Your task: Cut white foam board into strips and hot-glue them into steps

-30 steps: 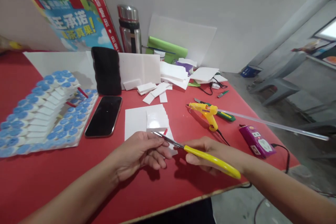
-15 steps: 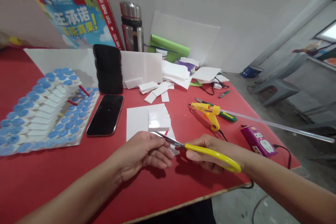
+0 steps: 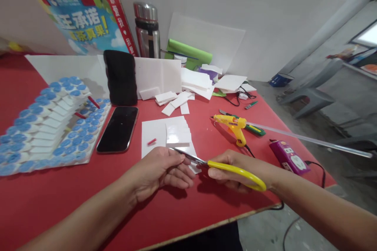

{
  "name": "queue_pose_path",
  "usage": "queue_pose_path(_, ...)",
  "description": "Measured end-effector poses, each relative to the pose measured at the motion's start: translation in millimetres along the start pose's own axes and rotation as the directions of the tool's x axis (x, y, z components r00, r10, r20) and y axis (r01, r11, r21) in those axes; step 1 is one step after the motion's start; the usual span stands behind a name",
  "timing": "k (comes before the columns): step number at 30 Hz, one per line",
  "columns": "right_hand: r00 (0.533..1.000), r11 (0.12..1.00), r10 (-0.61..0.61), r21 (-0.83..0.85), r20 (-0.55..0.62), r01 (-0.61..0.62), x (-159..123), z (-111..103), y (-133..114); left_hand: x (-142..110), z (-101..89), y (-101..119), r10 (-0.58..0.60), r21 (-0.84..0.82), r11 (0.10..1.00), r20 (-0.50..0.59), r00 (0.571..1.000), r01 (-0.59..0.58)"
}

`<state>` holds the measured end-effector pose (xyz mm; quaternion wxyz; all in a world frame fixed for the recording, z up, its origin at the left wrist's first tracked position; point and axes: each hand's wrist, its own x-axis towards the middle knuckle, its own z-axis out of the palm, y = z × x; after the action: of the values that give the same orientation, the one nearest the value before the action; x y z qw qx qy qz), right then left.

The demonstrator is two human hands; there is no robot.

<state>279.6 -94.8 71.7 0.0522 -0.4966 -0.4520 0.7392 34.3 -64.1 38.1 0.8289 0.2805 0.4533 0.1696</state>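
Observation:
In my right hand is a pair of scissors with yellow handles, the blades pointing left and lying close together. The thumb and forefinger of my left hand are pinched at those blades; what they hold, if anything, is hidden. Just beyond both hands lies a white foam board sheet. A stepped stack of white strips rests on it. A small red piece sits on the sheet, left of the stack.
A model with blue discs and white steps stands left, beside a phone. To the right are a yellow glue gun, a green utility knife and a purple power socket. White offcuts and a steel flask are behind.
The small red piece, seen just above the scissor blades earlier, now lies farther left on the white sheet. The scissor handles have drawn slightly closer together. My left hand has hardly moved.

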Motion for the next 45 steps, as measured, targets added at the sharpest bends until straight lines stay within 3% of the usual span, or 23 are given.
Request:
queue_pose_path(4, 1.000, 0.998, -0.018, -0.059, 0.023, 0.019, -4, -4, 1, 0, -3.8, -1, 0.000, 0.004, 1.000, 0.057, 0.998, 0.000)
queue_pose_path(7, 0.997, 0.987, -0.069, -0.149, -0.015, 0.066, -14, -2, -1, -1, -6.7, -4, -0.011, 0.018, 1.000, 0.167, 0.986, 0.008)
queue_pose_path(10, 0.972, 0.966, -0.194, -0.200, -0.136, 0.165, -26, 5, 0, -3, -7.3, -6, -0.015, 0.036, 0.999, 0.300, 0.954, 0.004)
queue_pose_path(14, 0.885, 0.907, -0.326, -0.373, -0.334, 0.193, -25, 11, 6, -8, -7.2, -2, 0.017, 0.025, 0.999, 0.378, 0.926, -0.028)
queue_pose_path(16, 0.816, 0.827, -0.353, -0.561, -0.459, 0.042, -15, 12, 7, -9, -8.2, 2, 0.064, 0.024, 0.997, 0.353, 0.934, -0.077)
queue_pose_path(18, 0.732, 0.670, -0.373, -0.711, -0.570, -0.213, 0, 11, 4, -9, -9.7, 6, 0.140, 0.030, 0.988, 0.275, 0.951, -0.154)
queue_pose_path(20, 0.670, 0.499, -0.372, -0.747, -0.643, -0.440, 17, 10, -1, -8, -10.5, 7, 0.224, 0.055, 0.970, 0.165, 0.960, -0.236)
queue_pose_path(22, 0.634, 0.410, -0.363, -0.728, -0.683, -0.549, 31, 10, -6, -6, -9.9, 6, 0.286, 0.088, 0.952, 0.077, 0.955, -0.293)
queue_pose_path(24, 0.625, 0.380, -0.372, -0.727, -0.686, -0.572, 39, 11, -11, -4, -8.1, 4, 0.322, 0.119, 0.939, 0.023, 0.947, -0.322)
queue_pose_path(28, 0.658, 0.340, -0.385, -0.762, -0.647, -0.550, 41, 16, -16, -3, -4.3, 0, 0.368, 0.204, 0.914, -0.048, 0.928, -0.352)
queue_pose_path(34, 0.717, 0.280, -0.375, -0.809, -0.588, -0.517, 33, 21, -23, -2, 0.1, 2, 0.630, 0.398, 0.728, -0.069, 0.774, -0.557)
queue_pose_path(36, 0.726, 0.260, -0.382, -0.821, -0.571, -0.508, 32, 20, -24, -1, 1.8, -1, 0.641, 0.444, 0.714, -0.106, 0.760, -0.541)
queue_pose_path(39, 0.700, 0.272, -0.455, -0.834, -0.551, -0.480, 30, 18, -26, 3, 3.2, -6, 0.610, 0.471, 0.743, -0.186, 0.770, -0.475)
queue_pose_path(42, 0.667, 0.386, -0.566, -0.871, -0.484, -0.304, 30, 14, -28, 8, 2.7, -10, 0.639, 0.548, 0.695, -0.176, 0.749, -0.464)
queue_pose_path(45, 0.657, 0.526, -0.658, -0.849, -0.368, 0.052, 34, 10, -28, 12, 1.7, -12, 0.709, 0.662, 0.579, -0.121, 0.694, -0.476)
